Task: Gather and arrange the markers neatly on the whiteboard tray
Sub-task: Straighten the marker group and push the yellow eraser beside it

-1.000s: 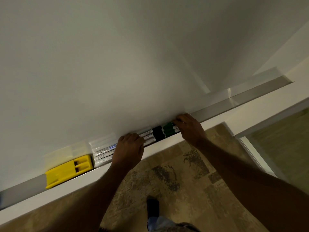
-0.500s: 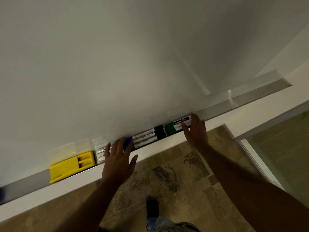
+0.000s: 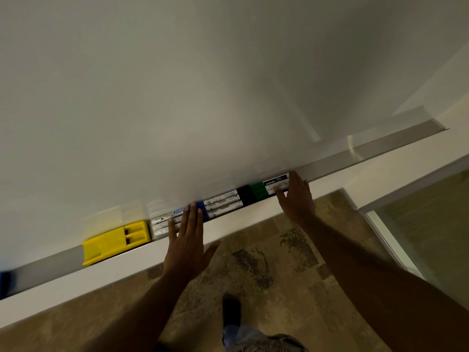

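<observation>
Down along the whiteboard tray (image 3: 375, 151), the markers (image 3: 223, 201) are lying end to end in stacked rows, packed between a yellow eraser (image 3: 115, 241) on the left and bare tray on the right. Both hands are spreading flat, fingers extended and gripping nothing. The left hand (image 3: 187, 245) is resting its fingertips over the blue-capped markers (image 3: 203, 208) near the left end of the group, thumb angling out over the tray's front edge. The right hand (image 3: 297, 199) is pressing against the right end, beside the green-capped markers (image 3: 258, 189). Below, a shoe (image 3: 231, 309) is standing on the mottled floor (image 3: 266, 252).
</observation>
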Available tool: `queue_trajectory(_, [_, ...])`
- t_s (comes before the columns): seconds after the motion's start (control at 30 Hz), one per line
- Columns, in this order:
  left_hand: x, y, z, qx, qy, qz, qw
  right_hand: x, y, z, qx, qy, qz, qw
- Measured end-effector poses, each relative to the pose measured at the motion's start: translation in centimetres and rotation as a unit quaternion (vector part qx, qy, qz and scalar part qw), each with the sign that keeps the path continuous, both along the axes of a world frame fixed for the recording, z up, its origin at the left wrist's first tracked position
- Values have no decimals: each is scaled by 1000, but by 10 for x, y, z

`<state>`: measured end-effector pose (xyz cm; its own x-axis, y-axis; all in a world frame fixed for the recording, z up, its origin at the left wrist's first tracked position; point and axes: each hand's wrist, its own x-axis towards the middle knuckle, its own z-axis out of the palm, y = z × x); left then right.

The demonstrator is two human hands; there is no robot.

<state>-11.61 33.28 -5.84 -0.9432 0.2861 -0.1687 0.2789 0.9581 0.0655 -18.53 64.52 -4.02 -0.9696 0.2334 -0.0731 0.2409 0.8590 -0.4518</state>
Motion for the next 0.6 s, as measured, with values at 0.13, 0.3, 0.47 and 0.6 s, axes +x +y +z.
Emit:
queue_trajectory(0.13, [-1, -3, 6, 5, -2, -14, 1000, 1, 1, 1, -11, -3, 3, 1000])
queue_trajectory(0.3, [-2, -8, 24, 34, 22, -28, 999, 4, -1, 8, -23, 29, -12, 999])
queue_trajectory(0.47, [-4, -29, 39, 100, 79, -1, 992, 11, -27, 21, -26, 173, 61, 983])
queue_trajectory(0.6, [2, -54, 45, 113, 105, 14, 988, 21, -64, 29, -50, 199, 148, 968])
